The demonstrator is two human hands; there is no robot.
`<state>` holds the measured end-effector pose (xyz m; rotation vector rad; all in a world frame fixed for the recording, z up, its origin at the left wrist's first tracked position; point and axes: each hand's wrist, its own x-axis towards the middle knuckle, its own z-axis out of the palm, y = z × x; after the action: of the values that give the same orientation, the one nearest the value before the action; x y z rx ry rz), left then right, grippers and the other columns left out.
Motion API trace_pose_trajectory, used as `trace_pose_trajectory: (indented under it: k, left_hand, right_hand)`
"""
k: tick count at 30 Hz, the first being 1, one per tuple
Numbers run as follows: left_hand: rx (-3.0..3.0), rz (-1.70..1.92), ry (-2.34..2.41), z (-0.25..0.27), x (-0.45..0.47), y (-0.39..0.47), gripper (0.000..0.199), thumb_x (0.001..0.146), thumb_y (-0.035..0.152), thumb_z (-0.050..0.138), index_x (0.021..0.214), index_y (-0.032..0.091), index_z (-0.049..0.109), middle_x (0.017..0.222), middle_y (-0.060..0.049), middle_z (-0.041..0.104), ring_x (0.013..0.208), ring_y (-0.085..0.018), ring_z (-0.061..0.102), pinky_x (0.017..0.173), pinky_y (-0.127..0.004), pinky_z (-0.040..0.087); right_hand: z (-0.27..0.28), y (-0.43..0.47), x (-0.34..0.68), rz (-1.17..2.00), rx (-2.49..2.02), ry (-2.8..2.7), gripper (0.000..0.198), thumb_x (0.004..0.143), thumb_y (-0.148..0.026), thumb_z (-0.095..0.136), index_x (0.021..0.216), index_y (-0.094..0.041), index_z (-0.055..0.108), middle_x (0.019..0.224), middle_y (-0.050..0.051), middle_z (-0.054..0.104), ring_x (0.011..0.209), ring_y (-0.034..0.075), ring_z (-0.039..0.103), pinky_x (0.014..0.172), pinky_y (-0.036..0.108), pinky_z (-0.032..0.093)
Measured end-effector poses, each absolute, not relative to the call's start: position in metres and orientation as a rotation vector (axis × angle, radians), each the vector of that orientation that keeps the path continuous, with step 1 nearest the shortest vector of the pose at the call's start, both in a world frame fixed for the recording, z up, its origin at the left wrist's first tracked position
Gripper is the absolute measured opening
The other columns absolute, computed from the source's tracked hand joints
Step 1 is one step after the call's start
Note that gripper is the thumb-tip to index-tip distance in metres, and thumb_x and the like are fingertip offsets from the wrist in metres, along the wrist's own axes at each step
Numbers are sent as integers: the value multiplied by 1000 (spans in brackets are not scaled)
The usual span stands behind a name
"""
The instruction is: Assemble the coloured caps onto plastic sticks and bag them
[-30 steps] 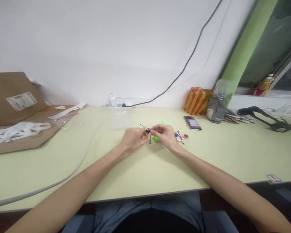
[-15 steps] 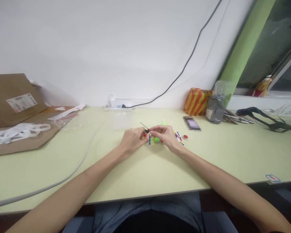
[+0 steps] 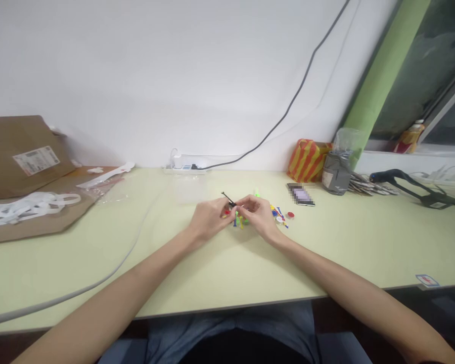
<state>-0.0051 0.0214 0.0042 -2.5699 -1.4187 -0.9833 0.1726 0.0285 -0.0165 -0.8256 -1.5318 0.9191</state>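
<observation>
Fingers pinched, my left hand (image 3: 209,218) grips a small black piece with a thin stick-like end (image 3: 228,198) that points up and to the left. From the other side my right hand (image 3: 261,216) closes its thumb and fingertips on the same black piece; its lower part is hidden by the fingers. Beneath and around both hands lie several small coloured plastic pieces (image 3: 238,220), some rod-shaped, in blue, green and yellow. A red disc (image 3: 290,215) rests to the right of my right hand, near white and blue pieces (image 3: 279,218).
A blurred-out phone (image 3: 301,194) lies behind on the right, near a striped bag (image 3: 307,159) and a grey bag (image 3: 335,172). A power strip (image 3: 185,171) sits against the wall. A grey cable (image 3: 109,273) crosses the left side, near cardboard (image 3: 56,220). A black frame (image 3: 420,189) stands far right.
The black piece has turned slightly between my fingers, so its stick end looks thicker and shorter. Both hands stay in almost the same place.
</observation>
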Motion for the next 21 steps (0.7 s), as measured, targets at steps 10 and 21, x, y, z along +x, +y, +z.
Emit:
trace_pose_trajectory:
  k: [10,21]
  left_hand:
    - [-2594,-929,-1453,1,-5,22,29,94,39,50,72,19,53,70,-1,66,59,-13,56,58,-26,33]
    - [-2545,-942,-1444,-1,-7,19,32,99,41,43,80,19,56,72,-2,67,61,-15,60,59,-27,35]
  right_hand:
    - [-23,35,178,927,-811,-1572,32,75,-44,78,87,-15,73,74,5,69,64,15,63,56,25,50]
    - [-9,20,179,926,-738,-1616,36,79,-49,73,96,-18,77,90,8,72,76,19,66,60,28,53]
